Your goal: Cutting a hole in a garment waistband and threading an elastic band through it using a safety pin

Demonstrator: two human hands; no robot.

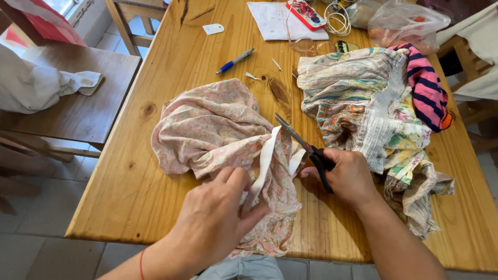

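So the crumpled pink floral fabric (218, 129) sits in the middle of the frame on the varnished pine table (171, 57), with a white elastic strip (263, 162) running down its right edge. The left hand (215, 218), lower centre, pinches that strip and the cloth under it between thumb and fingers, which are pressed close together. Just right of it, the right hand (350, 176) has its fingers curled tight through the handles of the black-handled scissors (303, 146). The blades are a bit apart and point up-left, with the tips right at the top of the strip, though I can't tell if they're touching it.

Moving outward, there's a heap of mixed patterned clothes (363, 103) at centre right with a pink and navy striped garment (428, 85) on its far side. Up top there's a blue and silver pen (234, 60), a white sheet of paper (275, 21) and a clear plastic bag (407, 23). A wooden chair (78, 111) at left has a white cloth (41, 85) on it.
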